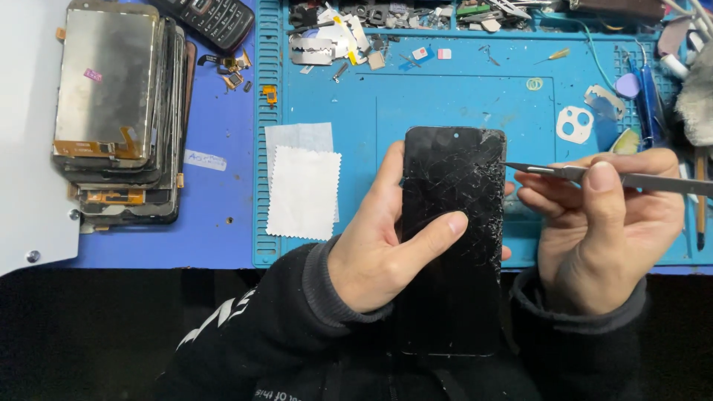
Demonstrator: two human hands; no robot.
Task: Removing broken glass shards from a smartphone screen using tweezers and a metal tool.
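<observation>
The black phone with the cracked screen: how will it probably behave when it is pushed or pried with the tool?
The cracked phone is probably fragile: dense cracks spread near its right edge, so glass may flake. It looks stiff and flat in the left hand. The right hand holds the metal tool at that edge, which might slip on glass.

You are working with two hands: your left hand [375, 249] is gripping one cracked black phone [453, 223], and your right hand [605, 223] is pinching one metal tweezers [594, 175]. You are looking at one blue work mat [445, 96] and two white wipes [303, 189] lying overlapped just left of the phone. One stack of old screen panels [119, 111] is sitting at the far left; its exact number is too hard to tell. One dark keypad phone [212, 18] is lying above the stack. One razor blade [312, 52] and one white camera-lens frame [574, 124] are resting on the mat. The small parts along the top tray are too jumbled to count.
</observation>
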